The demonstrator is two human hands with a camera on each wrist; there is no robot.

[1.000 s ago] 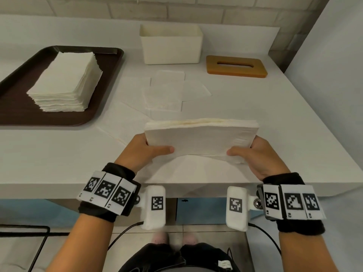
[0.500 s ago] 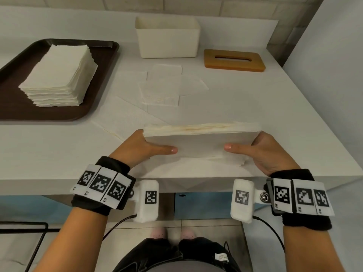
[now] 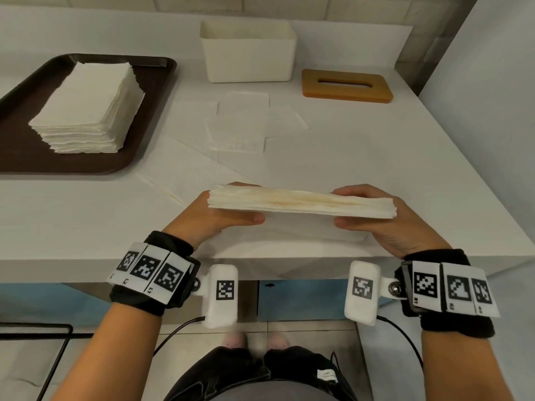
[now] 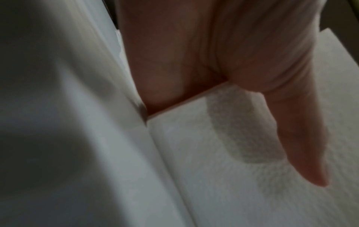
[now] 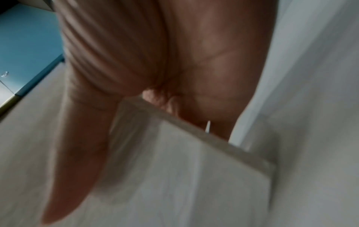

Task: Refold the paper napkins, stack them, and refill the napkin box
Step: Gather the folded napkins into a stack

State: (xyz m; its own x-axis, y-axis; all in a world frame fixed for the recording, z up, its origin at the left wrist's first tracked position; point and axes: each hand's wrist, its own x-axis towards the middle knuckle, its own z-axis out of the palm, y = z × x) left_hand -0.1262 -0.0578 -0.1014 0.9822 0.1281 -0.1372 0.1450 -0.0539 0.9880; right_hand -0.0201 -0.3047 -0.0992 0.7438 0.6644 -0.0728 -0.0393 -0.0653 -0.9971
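Note:
A stack of folded white napkins (image 3: 301,202) is held edge-up just above the white table's near edge. My left hand (image 3: 223,215) grips its left end and my right hand (image 3: 373,224) grips its right end, thumbs on the near face. The left wrist view shows a thumb (image 4: 287,132) lying flat on the napkin stack (image 4: 223,176); the right wrist view shows the same on the other end of the stack (image 5: 174,176). The empty white napkin box (image 3: 249,50) stands at the back, with its wooden slotted lid (image 3: 346,86) lying to its right.
A dark brown tray (image 3: 150,111) at the left holds another tall pile of white napkins (image 3: 89,108). Several loose unfolded napkins (image 3: 240,131) lie flat mid-table. A wall rises along the table's right side. The table (image 3: 376,157) edge lies right under my wrists.
The stack has tipped from showing its broad near face toward lying flatter, its layered edge now facing me. Both hands kept their grip and stayed near the table edge.

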